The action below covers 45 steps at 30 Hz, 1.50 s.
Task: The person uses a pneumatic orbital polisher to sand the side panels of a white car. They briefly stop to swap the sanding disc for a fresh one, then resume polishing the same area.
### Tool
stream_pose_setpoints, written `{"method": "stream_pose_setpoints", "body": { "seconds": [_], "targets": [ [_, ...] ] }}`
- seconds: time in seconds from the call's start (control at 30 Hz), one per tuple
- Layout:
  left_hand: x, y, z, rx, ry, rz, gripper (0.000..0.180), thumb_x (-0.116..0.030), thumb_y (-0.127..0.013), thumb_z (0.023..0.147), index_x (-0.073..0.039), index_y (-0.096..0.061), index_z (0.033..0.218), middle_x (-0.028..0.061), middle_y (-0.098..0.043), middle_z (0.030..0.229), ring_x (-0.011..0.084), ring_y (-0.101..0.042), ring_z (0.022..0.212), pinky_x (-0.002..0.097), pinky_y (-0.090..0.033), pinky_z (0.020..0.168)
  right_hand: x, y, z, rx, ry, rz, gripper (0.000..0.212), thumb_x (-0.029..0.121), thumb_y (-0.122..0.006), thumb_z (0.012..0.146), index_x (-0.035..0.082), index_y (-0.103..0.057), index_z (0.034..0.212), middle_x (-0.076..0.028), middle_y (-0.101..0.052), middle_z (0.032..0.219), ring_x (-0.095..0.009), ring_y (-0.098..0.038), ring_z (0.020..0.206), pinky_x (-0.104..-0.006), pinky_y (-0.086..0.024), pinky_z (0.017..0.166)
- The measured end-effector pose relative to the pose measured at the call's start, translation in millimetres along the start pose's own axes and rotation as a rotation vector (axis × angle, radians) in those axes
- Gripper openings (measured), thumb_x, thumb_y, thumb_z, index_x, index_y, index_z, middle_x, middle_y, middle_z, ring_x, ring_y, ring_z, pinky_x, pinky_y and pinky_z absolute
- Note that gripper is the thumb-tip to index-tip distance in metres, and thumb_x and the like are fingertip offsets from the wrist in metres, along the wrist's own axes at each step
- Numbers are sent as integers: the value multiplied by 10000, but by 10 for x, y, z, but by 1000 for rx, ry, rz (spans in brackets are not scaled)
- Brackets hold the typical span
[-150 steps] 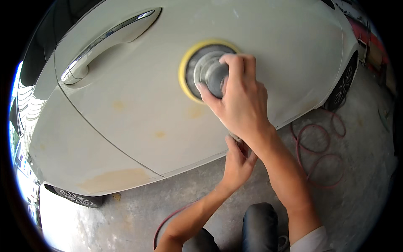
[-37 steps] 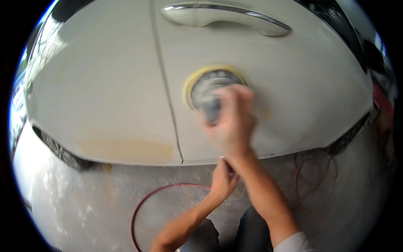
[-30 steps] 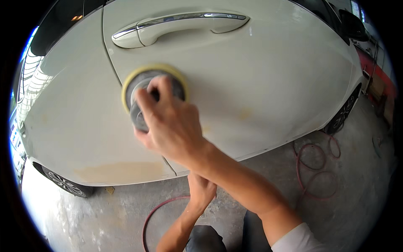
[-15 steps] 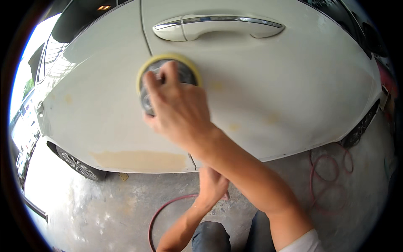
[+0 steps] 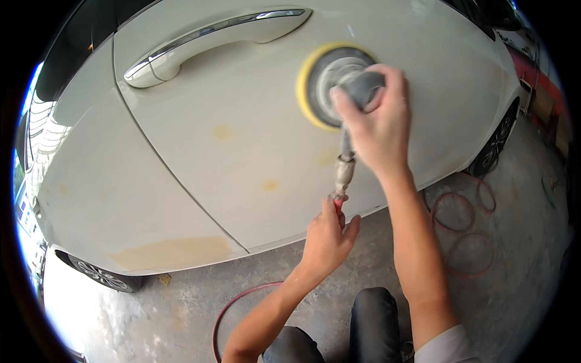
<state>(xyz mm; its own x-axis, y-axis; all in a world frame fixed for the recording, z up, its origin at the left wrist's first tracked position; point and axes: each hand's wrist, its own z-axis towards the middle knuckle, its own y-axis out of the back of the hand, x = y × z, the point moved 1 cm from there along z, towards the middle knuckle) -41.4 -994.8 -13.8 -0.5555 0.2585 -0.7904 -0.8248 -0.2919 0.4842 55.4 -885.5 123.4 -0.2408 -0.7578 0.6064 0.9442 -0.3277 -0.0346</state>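
Observation:
My right hand (image 5: 384, 121) is wrapped round the grey body of an air sander (image 5: 363, 88), whose round yellow-edged pad (image 5: 307, 91) is against the white car door (image 5: 254, 109), right of the chrome-trimmed door handle (image 5: 224, 39). A metal hose coupling (image 5: 344, 172) hangs from the tool towards me. Below it, my left hand (image 5: 330, 239) is closed on the red air hose (image 5: 338, 204) just under the coupling. Most of the hose in that hand is hidden by the fingers. Yellowish filler spots (image 5: 270, 185) mark the door.
A wide tan patch (image 5: 172, 253) lies low on the rear panel, left of the door seam (image 5: 175, 166). Red hose runs over the concrete floor (image 5: 200, 314), with loops (image 5: 454, 212) at right. Wheels (image 5: 100, 272) show at both ends of the car.
The sander has moved right, from over the door seam to right of the handle. My left hand has risen with the hose, and the view has shifted and tilted.

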Motion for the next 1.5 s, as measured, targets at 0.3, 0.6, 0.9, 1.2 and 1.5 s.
{"method": "stream_pose_setpoints", "body": {
  "seconds": [0.3, 0.6, 0.9, 1.2, 1.5],
  "targets": [
    [334, -261, -4, 103, 1, -111, 485, -66, -702, 859, 62, -468, 1265, 197, -686, 902, 369, -686, 848, 403, -539, 785, 77, -297, -409, 217, 315, -75, 565, 215, -823, 676, 111, -505, 1132, -133, -515, 1113, -285, -655, 740, -384, -568, 601],
    [-545, 1324, 608, -424, -601, 875, 587, 37, -739, 785, 9, -529, 1332, 176, -559, 1348, 353, -500, 1291, 455, -405, 1087, -1689, 1424, 719, -134, -153, -88, 605, 328, -829, 748, 9, -526, 1164, -90, -514, 987, -197, -538, 811, -357, -495, 720],
    [-1062, 2888, 1783, -584, -364, 1242, 497, -517, -468, 1042, -86, -704, 968, 76, -632, 719, 146, -575, 599, 318, -460, 567, -876, 865, 213, 250, 246, -193, 607, 192, -858, 688, 101, -478, 1152, -172, -514, 1164, -348, -673, 824, -446, -595, 660],
    [-1083, 2751, 1869, -722, -466, 1260, 637, -608, -495, 997, -87, -691, 687, 13, -529, 523, 72, -422, 454, 284, -269, 467, -1195, 1245, 44, 163, 91, -349, 585, 162, -829, 738, 62, -444, 1167, -154, -505, 1132, -298, -676, 736, -413, -579, 616],
    [-986, 2781, 1898, -795, -554, 1250, 550, -556, -526, 1002, -108, -776, 805, -7, -610, 566, 51, -495, 460, 212, -334, 456, -1181, 1180, 172, 160, 33, -364, 586, 180, -836, 751, 50, -449, 1171, -146, -509, 1116, -267, -667, 675, -388, -567, 600]
  ]
}}
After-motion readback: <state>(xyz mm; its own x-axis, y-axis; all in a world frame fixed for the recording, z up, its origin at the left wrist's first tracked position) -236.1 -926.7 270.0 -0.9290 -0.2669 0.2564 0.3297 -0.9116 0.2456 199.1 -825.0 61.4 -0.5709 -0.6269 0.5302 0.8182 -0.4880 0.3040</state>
